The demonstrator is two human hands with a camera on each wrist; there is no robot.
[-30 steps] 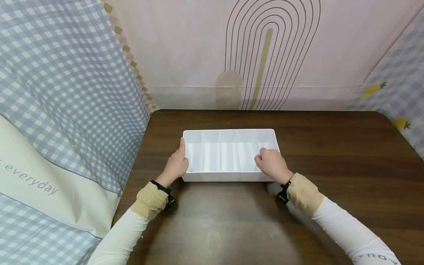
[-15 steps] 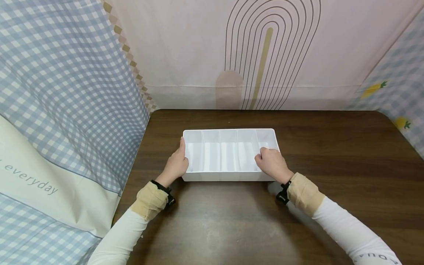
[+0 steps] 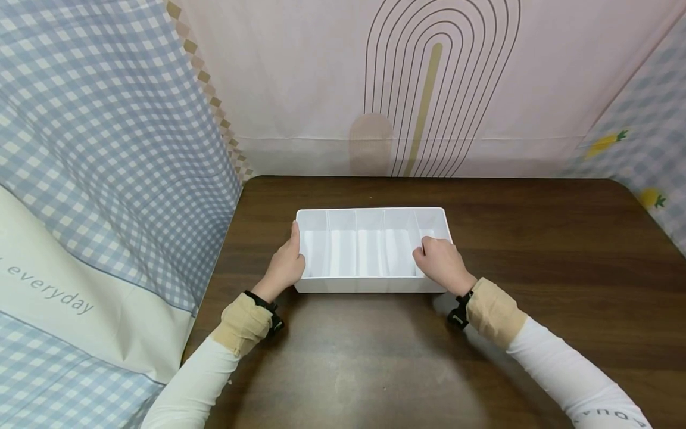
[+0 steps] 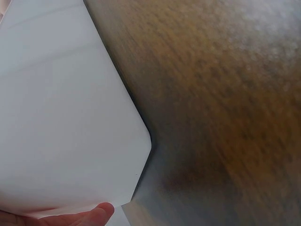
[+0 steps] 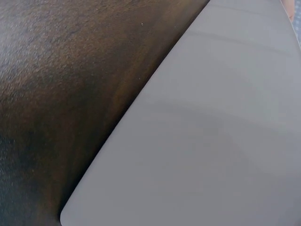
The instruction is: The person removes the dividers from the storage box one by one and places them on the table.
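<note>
Left cloth point(image 3: 80, 319): printed "everyday" in dark lowercase letters (a preceding character is cut off at the view's edge). Right sleeve point(image 3: 568, 363): dark capitals, inverted in the head view, appear to include "QUA"; full wording not readable. Left strap point(image 3: 276, 324) and right strap point(image 3: 457, 317): pale marks, too small to read.

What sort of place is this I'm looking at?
Probably an indoor tabletop workspace, perhaps in a home, with fabric around it: a dark wood-grain table, a pale cloth with an arch pattern behind it, and blue checked fabric on the left.
</note>
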